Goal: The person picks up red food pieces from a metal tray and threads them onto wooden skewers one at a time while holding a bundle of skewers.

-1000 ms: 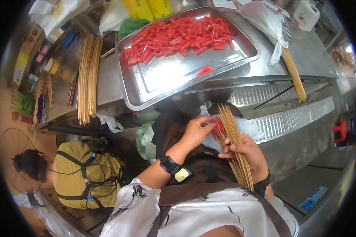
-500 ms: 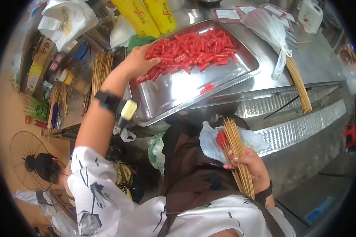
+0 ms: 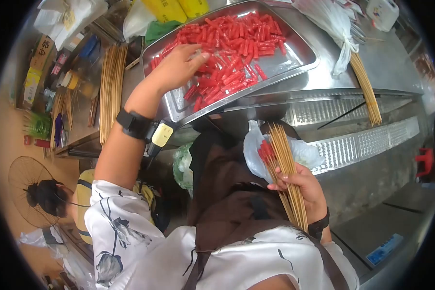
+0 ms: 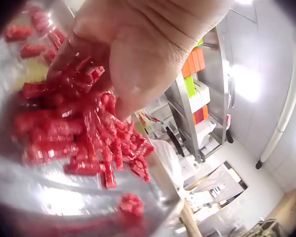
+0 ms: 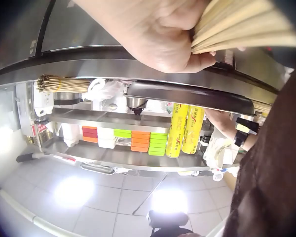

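In the head view my left hand (image 3: 180, 67) is over the steel tray (image 3: 304, 65), its fingers among the red pieces (image 3: 256, 34). These are short, glossy red sticks, lying in a loose heap. Seen from the left wrist, the thumb (image 4: 138, 69) stands apart from the other fingers, whose tips are hidden by red pieces. My right hand (image 3: 302, 188) grips a bundle of bamboo skewers (image 3: 287, 164) low over the lap, points upward. Several skewers (image 3: 269, 155) on the bundle's left side carry red pieces at their tips.
A pale plastic bag (image 3: 252, 150) lies behind the held skewers. More skewers (image 3: 111, 92) lie left of the tray, and a bagged bundle (image 3: 365, 89) sticks over the counter's right edge. Yellow packs (image 3: 164, 9) stand behind the tray. Someone in yellow (image 3: 84, 203) is at the lower left.
My left hand went from the skewers to the tray's left side, then nearer and to the right. Red pieces have spread toward the tray's near edge. My right hand keeps its hold on the skewers.
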### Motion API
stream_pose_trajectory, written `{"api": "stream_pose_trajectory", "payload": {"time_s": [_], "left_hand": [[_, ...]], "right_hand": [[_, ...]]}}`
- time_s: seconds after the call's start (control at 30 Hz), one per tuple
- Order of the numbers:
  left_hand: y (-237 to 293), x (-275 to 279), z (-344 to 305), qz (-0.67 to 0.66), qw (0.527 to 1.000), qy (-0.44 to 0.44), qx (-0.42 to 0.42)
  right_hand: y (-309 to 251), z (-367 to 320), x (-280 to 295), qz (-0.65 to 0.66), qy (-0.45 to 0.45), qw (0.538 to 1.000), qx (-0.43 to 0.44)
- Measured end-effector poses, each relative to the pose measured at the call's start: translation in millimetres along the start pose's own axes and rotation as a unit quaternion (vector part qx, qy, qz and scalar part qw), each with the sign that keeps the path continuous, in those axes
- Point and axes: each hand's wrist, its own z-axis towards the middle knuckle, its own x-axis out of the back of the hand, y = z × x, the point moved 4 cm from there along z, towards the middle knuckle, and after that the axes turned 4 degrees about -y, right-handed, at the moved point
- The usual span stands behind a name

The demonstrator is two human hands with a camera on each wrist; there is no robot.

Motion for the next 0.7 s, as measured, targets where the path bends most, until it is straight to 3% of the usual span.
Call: {"api": "stream_pose_trajectory", "payload": {"time_s": [0.03, 0.1, 0.17, 0.23, 0.3, 0.33, 0.4, 0.43, 0.5, 0.53, 0.7], "left_hand": [[2, 7, -4, 0.057, 0.996, 0.068, -0.023], [22, 8, -21, 0.003, 0.999, 0.045, 0.013], [20, -4, -27, -0.049, 0.997, -0.059, 0.026], [26, -11, -28, -0.011, 0.998, -0.053, 0.012], [29, -12, -22, 0.102, 0.992, -0.003, -0.079], [28, -11, -19, 0.102, 0.992, -0.002, -0.08], [24, -13, -12, 0.004, 0.998, -0.059, 0.0], [21, -13, -6, 0.004, 0.998, -0.06, -0.002], [12, -14, 5, -0.023, 0.996, -0.045, 0.069], [12, -15, 9, 0.054, 0.995, -0.055, 0.062], [17, -18, 18, 0.047, 0.994, -0.071, 0.061]], "right_hand": [[0, -2, -1, 0.004, 0.015, 1.0, 0.003], [0, -4, -2, 0.009, 0.03, 0.999, 0.007], [-1, -5, -4, 0.011, 0.024, 1.0, 0.007], [-2, -4, -11, 0.003, 0.017, 1.0, 0.01], [-2, -4, -15, -0.005, 0.009, 1.0, 0.016], [-2, -4, -15, -0.012, 0.009, 1.0, 0.017], [-2, -4, -13, -0.017, 0.011, 1.0, 0.022], [-1, -3, -10, -0.021, 0.006, 1.0, 0.021], [0, -3, -9, -0.023, 0.005, 1.0, 0.02], [-1, -2, -10, -0.017, 0.006, 1.0, 0.018], [0, 0, -10, -0.007, -0.002, 1.0, 0.019]]}}
